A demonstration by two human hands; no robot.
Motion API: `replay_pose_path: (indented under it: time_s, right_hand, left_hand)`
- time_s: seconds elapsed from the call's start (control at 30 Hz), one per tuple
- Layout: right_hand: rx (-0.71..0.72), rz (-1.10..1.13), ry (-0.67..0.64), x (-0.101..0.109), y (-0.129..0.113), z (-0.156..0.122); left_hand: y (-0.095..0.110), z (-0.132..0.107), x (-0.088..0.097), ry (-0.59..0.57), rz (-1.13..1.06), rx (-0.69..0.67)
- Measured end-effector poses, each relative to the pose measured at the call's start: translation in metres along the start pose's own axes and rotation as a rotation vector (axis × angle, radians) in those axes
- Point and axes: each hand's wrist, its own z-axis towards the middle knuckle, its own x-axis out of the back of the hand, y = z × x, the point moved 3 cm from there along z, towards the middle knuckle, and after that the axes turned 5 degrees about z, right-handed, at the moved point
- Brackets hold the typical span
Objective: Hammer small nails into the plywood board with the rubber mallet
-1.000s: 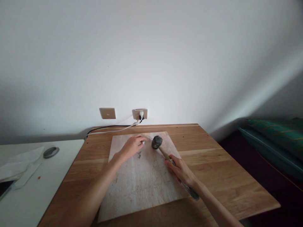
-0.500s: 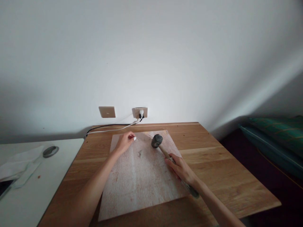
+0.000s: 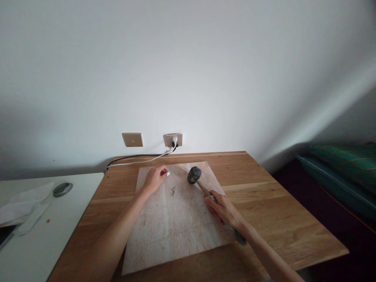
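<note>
My right hand [image 3: 225,210] is closed round the wooden handle of a hammer [image 3: 194,174], whose dark head rests on a pale board [image 3: 173,227] lying on the wooden table [image 3: 279,211]. My left hand [image 3: 155,178] is at the board's far left part, fingers pinched on a small white piece [image 3: 168,173]. A small dark bit [image 3: 173,191] lies on the board between the two hands.
A white side table [image 3: 44,235] at the left carries a grey round object [image 3: 62,188] and white cloth [image 3: 20,203]. Wall sockets [image 3: 173,140] with white and black cables sit behind the table. A green-covered bed [image 3: 346,172] lies to the right.
My left hand drew back to the left from beside the hammer head to the board's far left part, keeping its pinch on the white piece. The right hand and hammer stayed put.
</note>
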Motion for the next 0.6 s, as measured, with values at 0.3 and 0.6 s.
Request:
replay_pose_path:
  time_s: [0.3, 0.6]
  right_hand:
    - [0.029, 0.021, -0.019, -0.004, -0.014, 0.002]
    - [0.039, -0.015, -0.077, -0.025, -0.064, 0.035]
  left_hand:
    - [0.000, 0.000, 0.000, -0.007, -0.007, -0.021]
    - [-0.007, 0.000, -0.002, -0.011, -0.098, 0.048]
